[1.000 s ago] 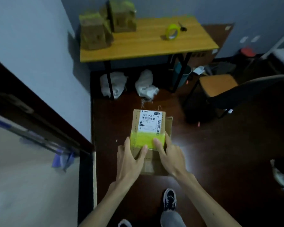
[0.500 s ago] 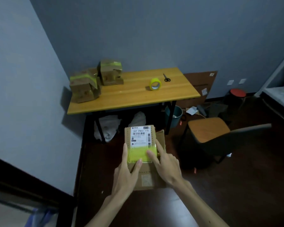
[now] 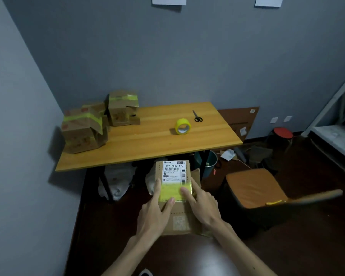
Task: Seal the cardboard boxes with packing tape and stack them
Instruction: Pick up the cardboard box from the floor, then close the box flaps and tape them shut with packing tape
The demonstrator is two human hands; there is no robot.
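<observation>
The box (image 3: 177,214) is held up in the air between both hands, in front of the person and just short of the near edge of the table (image 3: 147,148). It is plain brown cardboard with a white shipping label (image 3: 173,172) on the far half of its top and a wide band of yellow tape (image 3: 172,192) across the top just below the label. The left hand (image 3: 155,214) holds the left side, thumb laid on the top near the tape and forefinger straight along the left edge; its other fingers are hidden. The right hand (image 3: 204,204) holds the right side, thumb pressed on the yellow tape and forefinger stretched along the right edge, the rest bent down over the side.

On the table a roll of yellow tape (image 3: 183,126) stands on its edge near the middle, with scissors (image 3: 197,116) just beyond it. At the left end two brown boxes banded with yellow tape sit close together, the nearer box (image 3: 82,130) at the corner and the farther box (image 3: 124,109) by the wall. Under the table lie white bags (image 3: 118,180) and a teal bin (image 3: 208,162). To the right of the held box stands a chair (image 3: 253,186) with an orange seat, and beyond it a red stool (image 3: 283,133) by the grey wall
</observation>
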